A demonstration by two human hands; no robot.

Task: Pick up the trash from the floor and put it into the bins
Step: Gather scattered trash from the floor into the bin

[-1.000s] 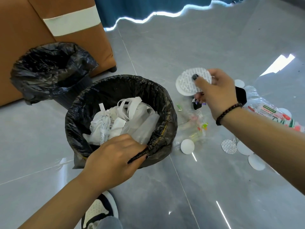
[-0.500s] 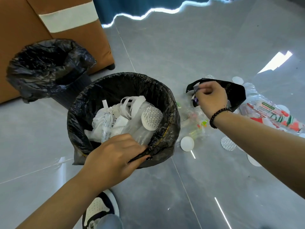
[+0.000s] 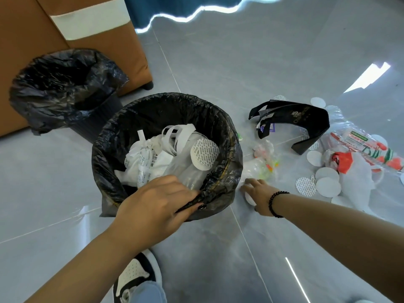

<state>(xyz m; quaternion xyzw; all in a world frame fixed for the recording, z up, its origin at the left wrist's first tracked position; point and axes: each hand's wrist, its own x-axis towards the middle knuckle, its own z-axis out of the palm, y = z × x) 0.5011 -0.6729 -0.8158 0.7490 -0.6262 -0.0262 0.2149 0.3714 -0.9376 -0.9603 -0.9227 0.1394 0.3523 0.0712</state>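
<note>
A black-lined bin (image 3: 227, 127) stands in front of me, holding white paper scraps, clear plastic and one white round disc (image 3: 204, 153). My left hand (image 3: 153, 206) grips the liner at the bin's near rim. My right hand (image 3: 261, 193) is down at the floor just right of the bin, fingers spread over a white disc (image 3: 249, 199) that it largely covers. Beyond it lie a crumpled clear wrapper (image 3: 262, 162), a black paper band (image 3: 306, 119), several more white discs (image 3: 328, 185) and a red-and-green printed plastic pack (image 3: 360, 147).
A second black-lined bin (image 3: 65, 84) stands at the back left against a brown sofa (image 3: 98, 40). My shoe (image 3: 135, 278) is on the grey tile floor below the near bin. A blue curtain hangs at the back.
My right hand dropped a white disc into the near bin, reached out to the black band, then came down to the disc on the floor beside the bin. My left hand stayed on the rim.
</note>
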